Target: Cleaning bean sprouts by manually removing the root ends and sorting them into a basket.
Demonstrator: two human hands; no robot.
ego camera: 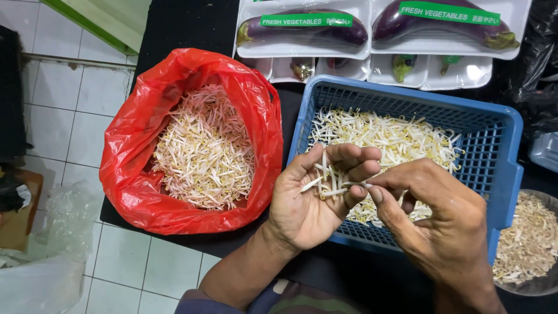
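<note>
both hands work close under the camera, over the near edge of a blue plastic basket (500, 151). left hand (308, 200) lies palm up, fingers curled loosely around a small bunch of bean sprouts (331, 180) that rests across the palm and fingers. right hand (442, 215) comes in from the right, thumb and forefinger pinched shut on the tip of one sprout at the edge of that bunch. more pale sprouts are spread over the basket floor behind and under the hands. left of the basket, touching it, a red plastic bag (133, 174) stands open, full of sprouts. at the far right a round bowl (537, 285) holds browner trimmings. beyond the basket sit white trays (360, 52) with two purple eggplants (302, 32). everything rests on a black table (186, 23), with white floor tiles to the left.
</note>
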